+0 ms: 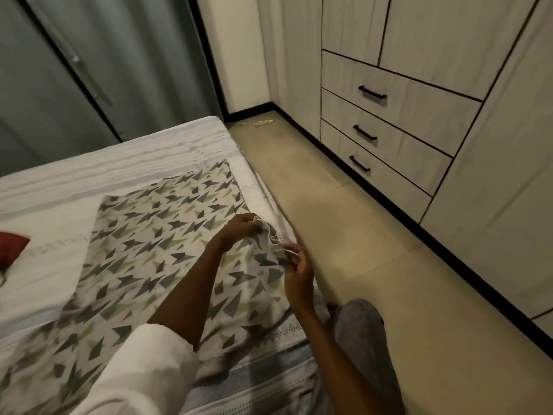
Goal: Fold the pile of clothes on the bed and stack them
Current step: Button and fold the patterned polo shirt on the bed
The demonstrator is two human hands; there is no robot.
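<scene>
I see a patterned cloth [155, 235] spread flat across the bed [89, 175], not yet folded, and no finished stack in view. At about four o'clock on the cloth, my left hand [239, 227] and right hand [296, 275] each pinch its near-right corner edge, fingers curled closed on fabric.

Two hands work at lower centre: the left hand [239, 227] and the right hand [296, 277]. One patterned cloth [155, 235] lies on one bed [89, 175]. One red item [12, 247] shows at the left edge. Three drawers with three black handles sit upper right: top drawer [419, 97], middle drawer [404, 136], bottom drawer [389, 175]. One hanger [257, 123] lies on the floor.
</scene>
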